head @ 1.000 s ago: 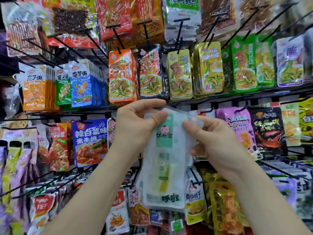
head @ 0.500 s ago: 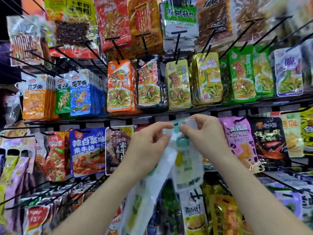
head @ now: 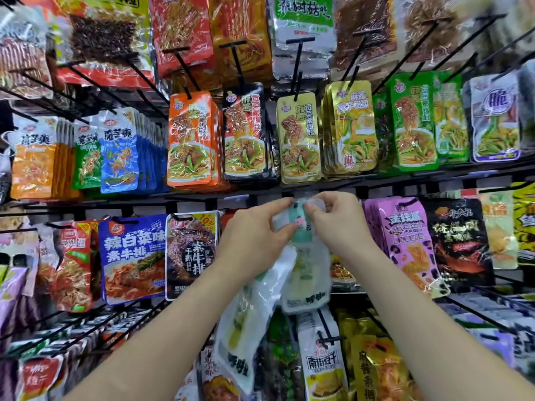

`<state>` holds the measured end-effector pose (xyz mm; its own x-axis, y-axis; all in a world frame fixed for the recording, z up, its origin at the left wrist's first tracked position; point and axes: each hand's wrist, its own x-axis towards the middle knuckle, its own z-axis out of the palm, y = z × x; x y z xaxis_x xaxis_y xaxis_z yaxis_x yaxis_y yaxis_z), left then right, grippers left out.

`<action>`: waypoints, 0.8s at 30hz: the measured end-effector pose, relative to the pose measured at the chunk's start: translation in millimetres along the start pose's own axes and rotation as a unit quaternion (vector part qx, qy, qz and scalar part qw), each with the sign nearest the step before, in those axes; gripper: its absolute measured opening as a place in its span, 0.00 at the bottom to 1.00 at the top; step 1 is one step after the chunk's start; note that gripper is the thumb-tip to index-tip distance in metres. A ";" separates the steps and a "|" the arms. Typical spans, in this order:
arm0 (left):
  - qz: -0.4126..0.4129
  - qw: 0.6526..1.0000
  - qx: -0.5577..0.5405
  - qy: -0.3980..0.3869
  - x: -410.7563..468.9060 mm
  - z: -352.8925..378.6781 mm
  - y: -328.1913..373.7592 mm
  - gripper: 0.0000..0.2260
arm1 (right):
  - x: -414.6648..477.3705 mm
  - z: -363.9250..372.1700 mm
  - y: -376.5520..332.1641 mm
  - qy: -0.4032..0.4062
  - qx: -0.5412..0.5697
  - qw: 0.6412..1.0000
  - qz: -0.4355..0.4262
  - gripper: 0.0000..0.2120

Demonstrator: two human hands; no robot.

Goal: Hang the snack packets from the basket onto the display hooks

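2 bare forearms reach up from the bottom edge. The left hand (head: 254, 238) and the right hand (head: 341, 224) meet close together, fingertips almost touching, and both pinch the top edge of a white packet (head: 307, 273) with a teal label. It hangs upright from their grip, in front of the middle row of the display, just below the black rail (head: 405, 180). Whether its hole is on a hook cannot be told, since the fingers cover that spot. A second white packet (head: 246, 319) dangles tilted below the left hand; its top is hidden behind the palm, so how it is held cannot be told.

Behind the hands, a blue packet (head: 133, 256) and a black packet (head: 191, 253) hang to the left, and purple packets (head: 405, 241) to the right. Above the rail hang orange packets (head: 191, 140) and gold packets (head: 298, 137). Higher up, a black hook (head: 296, 65) juts out from the top row.
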<state>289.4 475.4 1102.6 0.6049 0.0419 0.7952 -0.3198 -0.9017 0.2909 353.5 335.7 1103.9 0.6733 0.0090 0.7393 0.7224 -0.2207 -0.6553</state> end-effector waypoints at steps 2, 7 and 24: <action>0.006 1.000 0.011 0.000 -0.7 2.5 -1.2 0.20 | -1.3 2.0 2.1 -0.012 -0.011 1.000 0.002 0.06; -0.013 0.999 0.021 -0.048 2.3 8.1 -7.6 0.23 | -0.9 3.2 3.3 -0.016 -0.037 0.999 -0.005 0.02; -0.057 0.970 0.162 -0.170 -0.1 25.9 -36.0 0.31 | -3.5 22.4 15.8 -0.024 -0.280 0.957 -0.077 0.03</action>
<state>319.7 496.7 1078.3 0.8458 0.0546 0.5308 -0.0240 -0.9899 0.1401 366.1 354.1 1087.5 0.5824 0.1245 0.8033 0.6245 -0.7011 -0.3441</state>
